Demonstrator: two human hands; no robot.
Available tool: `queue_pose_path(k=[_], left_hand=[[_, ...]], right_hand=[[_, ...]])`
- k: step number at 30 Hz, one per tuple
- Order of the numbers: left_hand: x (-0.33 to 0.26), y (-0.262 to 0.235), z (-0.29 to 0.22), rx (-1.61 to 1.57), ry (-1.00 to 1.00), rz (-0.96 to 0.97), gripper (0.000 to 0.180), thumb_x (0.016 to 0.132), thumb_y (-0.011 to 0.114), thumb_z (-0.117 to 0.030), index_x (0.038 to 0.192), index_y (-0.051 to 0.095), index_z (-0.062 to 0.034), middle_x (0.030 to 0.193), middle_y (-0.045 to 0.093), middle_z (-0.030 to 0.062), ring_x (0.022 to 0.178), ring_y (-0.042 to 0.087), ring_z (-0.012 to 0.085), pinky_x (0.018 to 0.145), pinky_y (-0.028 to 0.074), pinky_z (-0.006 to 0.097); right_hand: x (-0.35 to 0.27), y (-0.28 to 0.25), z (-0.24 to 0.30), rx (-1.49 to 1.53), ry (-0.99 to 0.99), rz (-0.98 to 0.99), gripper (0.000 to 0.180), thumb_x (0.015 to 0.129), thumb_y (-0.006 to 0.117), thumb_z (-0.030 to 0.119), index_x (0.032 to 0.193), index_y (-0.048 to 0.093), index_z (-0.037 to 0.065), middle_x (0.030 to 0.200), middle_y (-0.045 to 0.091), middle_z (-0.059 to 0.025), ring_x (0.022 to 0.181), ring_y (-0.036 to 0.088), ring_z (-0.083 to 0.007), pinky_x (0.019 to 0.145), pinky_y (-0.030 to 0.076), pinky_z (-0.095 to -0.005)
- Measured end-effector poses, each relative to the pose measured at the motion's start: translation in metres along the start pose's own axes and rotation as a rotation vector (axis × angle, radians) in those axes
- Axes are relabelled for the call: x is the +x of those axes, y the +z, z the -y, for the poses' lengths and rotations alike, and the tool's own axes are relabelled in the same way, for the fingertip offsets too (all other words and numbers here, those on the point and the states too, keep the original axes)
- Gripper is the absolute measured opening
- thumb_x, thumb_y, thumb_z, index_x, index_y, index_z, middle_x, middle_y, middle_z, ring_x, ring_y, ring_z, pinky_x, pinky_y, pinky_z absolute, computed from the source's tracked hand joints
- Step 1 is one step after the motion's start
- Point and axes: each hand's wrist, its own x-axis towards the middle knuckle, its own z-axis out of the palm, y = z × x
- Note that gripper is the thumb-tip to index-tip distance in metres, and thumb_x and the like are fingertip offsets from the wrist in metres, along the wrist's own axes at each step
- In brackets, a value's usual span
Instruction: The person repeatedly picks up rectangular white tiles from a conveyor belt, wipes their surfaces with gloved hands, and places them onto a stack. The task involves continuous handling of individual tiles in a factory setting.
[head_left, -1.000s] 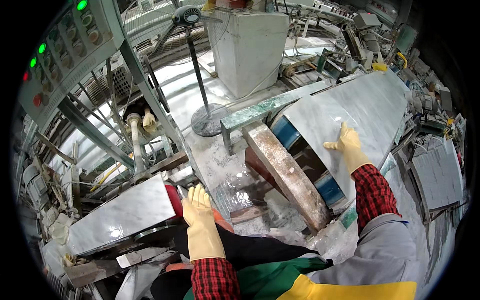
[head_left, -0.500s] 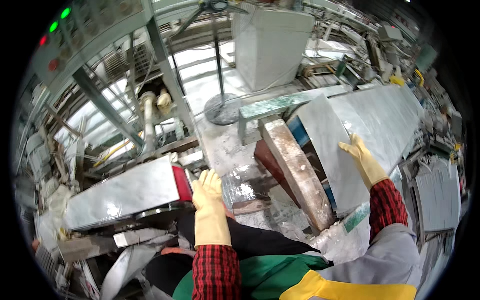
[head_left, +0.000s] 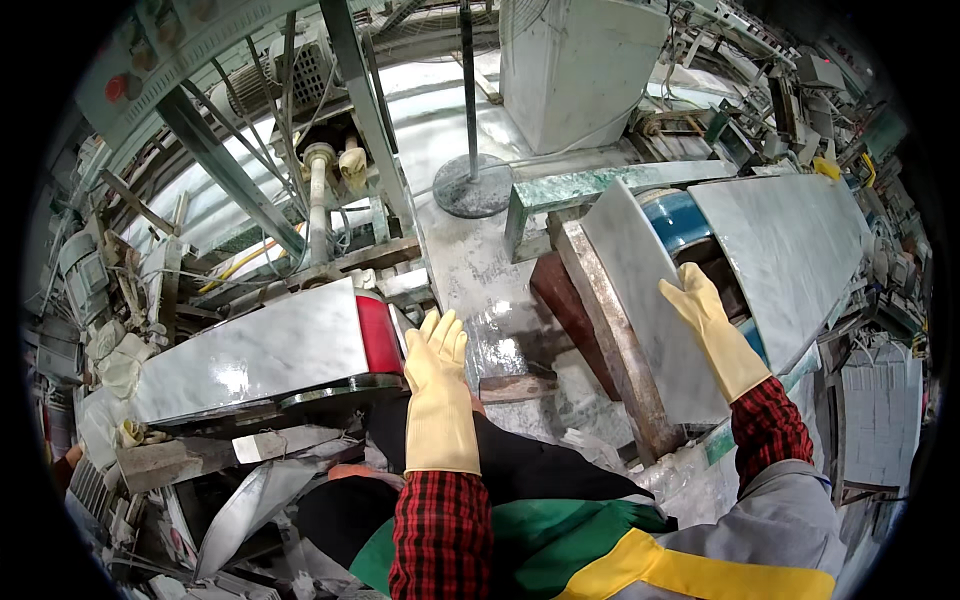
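Note:
My left hand [head_left: 438, 400], in a cream rubber glove, is raised with its fingers stretched and nothing in it. It is beside the red roller [head_left: 379, 335] at the end of a grey-white marble slab [head_left: 255, 350] on the left. On the right, my gloved right hand [head_left: 715, 335] has its fingertips at the right edge of a marble slab [head_left: 640, 310], the thumb over its face; the grip is partly hidden. Beyond that edge a gap shows a blue roller [head_left: 676, 220]. A second, larger marble slab [head_left: 790, 250] lies past the gap.
A dirty beam [head_left: 612, 335] and a brown-red panel [head_left: 572, 310] stand left of the right-hand slab. Wooden blocks [head_left: 175, 462] and broken slab pieces lie at lower left. Farther off are a round-based stand [head_left: 472, 187], a pale cabinet [head_left: 575, 75] and metal framework [head_left: 215, 170].
The nearer right-hand slab has shifted left along with my right hand, away from the larger slab, opening a gap over the blue roller. My left hand stays open beside the red roller.

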Motion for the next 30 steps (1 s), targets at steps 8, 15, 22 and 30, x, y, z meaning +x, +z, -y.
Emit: queue_pose_path(k=[8,15,22,30], left_hand=[[0.007,0.013,0.004,0.062,-0.016,-0.071,0.058,0.104,0.03,-0.046,0.143,0.039,-0.0038,0.143,0.046,0.0235,0.122,0.055,0.0341,0.092,0.053,0.039],[0.0,0.04,0.007,0.278,-0.073,-0.098,0.06,0.104,0.027,-0.047,0.14,0.043,-0.0019,0.131,0.059,0.0193,0.113,0.062,0.0285,0.087,0.054,0.032],[0.0,0.036,0.009,0.323,-0.099,-0.11,0.055,0.105,0.028,-0.044,0.138,0.045,-0.0031,0.132,0.058,0.0205,0.112,0.061,0.0298,0.087,0.054,0.034],[-0.009,0.057,0.012,0.467,-0.141,-0.16,0.052,0.104,0.034,-0.042,0.137,0.047,-0.0041,0.128,0.06,0.0201,0.108,0.063,0.0291,0.089,0.053,0.035]], right_hand=[[-0.018,-0.005,0.009,0.103,-0.008,0.216,0.062,0.078,0.077,0.037,0.121,0.054,-0.001,0.106,0.067,-0.0167,0.099,0.065,-0.0275,0.087,0.049,-0.0361],[-0.022,-0.002,0.015,0.378,0.221,0.514,0.059,0.079,0.073,0.014,0.133,0.052,0.008,0.12,0.061,-0.0079,0.111,0.054,-0.0155,0.092,0.045,-0.0329],[-0.025,0.004,0.015,0.101,0.092,0.428,0.051,0.082,0.066,0.012,0.132,0.053,0.008,0.118,0.062,-0.0099,0.111,0.056,-0.0207,0.096,0.043,-0.0358],[-0.028,-0.007,0.016,0.096,0.031,0.444,0.05,0.081,0.067,0.021,0.126,0.053,0.005,0.111,0.063,-0.0185,0.106,0.06,-0.029,0.094,0.044,-0.0368]])
